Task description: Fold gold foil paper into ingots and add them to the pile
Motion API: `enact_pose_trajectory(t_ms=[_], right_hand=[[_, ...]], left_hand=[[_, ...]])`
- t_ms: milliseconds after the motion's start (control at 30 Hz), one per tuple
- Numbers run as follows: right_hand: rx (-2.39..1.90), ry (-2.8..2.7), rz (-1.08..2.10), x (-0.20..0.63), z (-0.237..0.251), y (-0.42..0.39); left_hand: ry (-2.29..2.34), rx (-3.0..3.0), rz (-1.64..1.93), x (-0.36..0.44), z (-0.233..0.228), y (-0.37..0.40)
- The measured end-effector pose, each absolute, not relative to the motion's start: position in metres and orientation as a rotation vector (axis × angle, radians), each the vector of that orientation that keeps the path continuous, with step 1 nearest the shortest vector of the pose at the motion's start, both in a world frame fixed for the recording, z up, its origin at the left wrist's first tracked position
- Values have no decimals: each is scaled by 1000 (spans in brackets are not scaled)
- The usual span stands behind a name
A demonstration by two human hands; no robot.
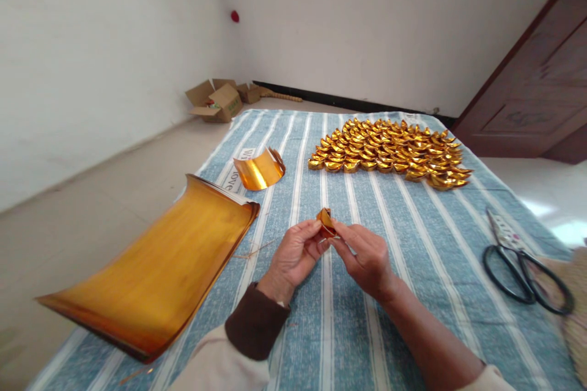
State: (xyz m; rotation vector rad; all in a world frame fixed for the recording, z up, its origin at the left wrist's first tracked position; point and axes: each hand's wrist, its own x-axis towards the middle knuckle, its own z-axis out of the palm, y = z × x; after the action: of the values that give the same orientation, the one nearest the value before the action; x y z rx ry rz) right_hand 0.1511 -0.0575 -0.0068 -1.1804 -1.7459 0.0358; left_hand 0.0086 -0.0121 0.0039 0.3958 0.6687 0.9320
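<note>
Between my two hands, over the middle of the striped cloth, is a small folded piece of gold foil paper (pixel 326 220). My left hand (pixel 296 255) pinches its left side with thumb and fingers. On the other side, my right hand (pixel 364 256) grips its right edge. The piece is curved and partly hidden by the fingertips. Beyond my hands, to the right, many folded gold paper ingots (pixel 385 149) stand packed in rows. A curled stack of smaller gold foil strips (pixel 260 171) lies ahead on the left. Nearer to me on the left is a stack of large gold foil sheets (pixel 156 263).
Black-handled scissors (pixel 518 269) lie at the right side of the blue and white striped cloth (pixel 413 330). Printed paper (pixel 232 180) shows under the foil at the left. An opened cardboard box (pixel 217 101) stands on the floor beyond; a brown door (pixel 527 73) is at the right.
</note>
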Motion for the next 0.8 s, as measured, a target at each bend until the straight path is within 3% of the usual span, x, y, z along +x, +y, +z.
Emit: enact_pose_trajectory(t_ms=[267,800], right_hand=[[-1167,-1816,-97,151,-8,-56],[-1170,-1720,63,151,-8,-58]], left_hand=[[672,394,932,9,3,-12],[629,302,919,12,4,-14]])
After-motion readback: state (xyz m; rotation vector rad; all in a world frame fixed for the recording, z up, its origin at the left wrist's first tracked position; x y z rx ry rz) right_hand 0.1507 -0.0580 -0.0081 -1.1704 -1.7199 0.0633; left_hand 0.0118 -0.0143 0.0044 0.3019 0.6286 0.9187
